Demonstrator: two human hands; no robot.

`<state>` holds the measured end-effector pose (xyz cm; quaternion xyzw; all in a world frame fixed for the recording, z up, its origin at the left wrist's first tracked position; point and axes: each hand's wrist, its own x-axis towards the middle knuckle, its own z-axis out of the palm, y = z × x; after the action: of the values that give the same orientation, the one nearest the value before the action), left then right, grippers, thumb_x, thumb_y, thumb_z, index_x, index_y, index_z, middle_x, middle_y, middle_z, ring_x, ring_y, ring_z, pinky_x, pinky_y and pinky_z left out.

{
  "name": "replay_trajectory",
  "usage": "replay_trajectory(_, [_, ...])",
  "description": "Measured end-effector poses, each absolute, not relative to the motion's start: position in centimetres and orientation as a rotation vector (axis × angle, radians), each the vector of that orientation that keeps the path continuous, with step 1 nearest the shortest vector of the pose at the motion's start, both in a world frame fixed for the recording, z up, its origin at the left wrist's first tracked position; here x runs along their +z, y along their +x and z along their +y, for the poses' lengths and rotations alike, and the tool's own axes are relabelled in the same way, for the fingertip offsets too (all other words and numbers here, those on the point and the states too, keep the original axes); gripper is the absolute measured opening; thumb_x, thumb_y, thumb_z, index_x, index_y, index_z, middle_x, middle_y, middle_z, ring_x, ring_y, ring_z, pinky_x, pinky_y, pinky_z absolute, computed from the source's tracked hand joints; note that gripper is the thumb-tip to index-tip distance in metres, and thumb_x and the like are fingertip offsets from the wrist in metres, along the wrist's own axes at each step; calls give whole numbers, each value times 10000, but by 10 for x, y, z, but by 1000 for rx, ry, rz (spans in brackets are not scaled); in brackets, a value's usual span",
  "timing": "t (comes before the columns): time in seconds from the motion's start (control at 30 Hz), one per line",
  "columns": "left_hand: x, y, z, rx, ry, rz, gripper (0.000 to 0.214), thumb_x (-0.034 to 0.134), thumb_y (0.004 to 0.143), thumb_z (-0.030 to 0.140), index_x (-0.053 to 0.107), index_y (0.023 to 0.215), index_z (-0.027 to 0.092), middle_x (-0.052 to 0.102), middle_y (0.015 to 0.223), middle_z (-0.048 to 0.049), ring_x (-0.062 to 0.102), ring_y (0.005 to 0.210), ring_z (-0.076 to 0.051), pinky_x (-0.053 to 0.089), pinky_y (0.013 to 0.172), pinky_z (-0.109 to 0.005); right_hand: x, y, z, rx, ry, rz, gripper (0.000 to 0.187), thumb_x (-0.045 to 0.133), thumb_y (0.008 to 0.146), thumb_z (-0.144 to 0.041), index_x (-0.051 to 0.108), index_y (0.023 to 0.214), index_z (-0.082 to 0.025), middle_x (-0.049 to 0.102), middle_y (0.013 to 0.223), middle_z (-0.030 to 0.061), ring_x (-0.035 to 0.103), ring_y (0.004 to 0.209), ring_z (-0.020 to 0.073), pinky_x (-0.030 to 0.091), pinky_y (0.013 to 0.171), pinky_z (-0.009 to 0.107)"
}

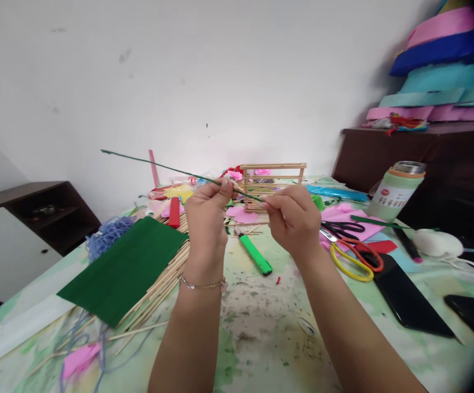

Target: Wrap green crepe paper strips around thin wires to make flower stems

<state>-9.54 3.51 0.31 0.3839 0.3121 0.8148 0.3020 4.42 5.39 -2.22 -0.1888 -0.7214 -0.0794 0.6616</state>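
Both my hands are raised above the table, pinching a long thin green stem wire [155,164] that slants up to the left. My left hand [206,218] grips it near its middle, fingers closed, with a bracelet on the wrist. My right hand [294,218] pinches the wire's lower right end. Something small and pale sits at my left fingertips; I cannot make it out. Behind my hands stands a small frame of wooden sticks [273,183].
A green paper sheet [124,267] lies on a pile of wooden sticks [159,284] at left. A green utility knife [255,254], scissors [351,254], a phone [409,297], a pale green bottle [396,191] and coloured paper scraps crowd the stained table [257,327]. Dark shelves flank both sides.
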Motion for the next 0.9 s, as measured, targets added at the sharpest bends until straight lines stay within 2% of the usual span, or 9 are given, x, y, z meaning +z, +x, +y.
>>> replay_trajectory(0.07, [4,-95,34,2175,1042,806,202,762,681,132,649,516,155,624,633,11,556,588,-73,470,624,-213,-21,42,51,83,-501,-1627,260,573,876,-295,584,627,-220,563,581,10,519,605,155,394,598,309])
replay_trajectory(0.2, [4,-95,34,2220,1089,823,173,771,675,140,666,539,159,623,609,14,558,584,-78,469,619,-214,-16,35,46,907,-584,-1520,375,578,867,-427,584,572,-196,366,430,-59,331,418,88,276,449,252])
replay_trajectory(0.3, [5,-98,33,2237,1078,865,161,776,672,151,670,551,162,619,590,16,553,582,-81,465,611,-212,-13,36,47,1104,-571,-1521,408,601,839,-484,596,567,-180,411,423,-53,354,411,77,290,435,240])
replay_trajectory(0.37, [7,-101,33,2268,1038,869,165,776,670,146,666,548,162,617,592,19,542,567,-76,462,601,-208,-12,41,48,975,-577,-1562,411,576,852,-510,630,615,-179,518,481,-27,451,458,91,370,477,245])
replay_trajectory(0.47, [9,-105,33,2316,951,851,191,755,692,122,657,532,158,604,583,22,523,540,-63,459,603,-206,-10,53,51,669,-592,-1598,345,523,897,-473,691,781,-195,670,700,17,582,598,115,470,599,270])
replay_trajectory(0.6, [9,-106,32,2317,923,850,196,732,721,109,661,546,158,611,609,17,528,546,-61,464,628,-216,-12,58,53,253,-541,-1710,157,628,856,-342,685,944,-226,703,836,27,631,734,149,503,732,322])
replay_trajectory(0.67, [8,-105,31,2304,933,870,195,737,722,124,656,548,159,617,624,16,535,559,-65,464,634,-221,-14,54,54,72,-486,-1742,156,661,834,-293,669,979,-237,706,844,24,632,747,160,502,767,344])
replay_trajectory(0.8, [7,-102,32,2272,965,887,166,759,705,153,663,569,164,606,594,21,533,557,-76,454,619,-227,-17,45,54,-86,-441,-1757,68,620,862,-235,661,916,-240,718,871,31,645,806,173,496,768,342])
replay_trajectory(0.9, [5,-100,33,2251,1005,880,166,761,703,159,668,566,166,615,620,16,544,585,-80,452,626,-227,-17,43,52,-51,-449,-1719,109,575,883,-207,633,795,-233,685,760,16,619,747,164,477,701,317])
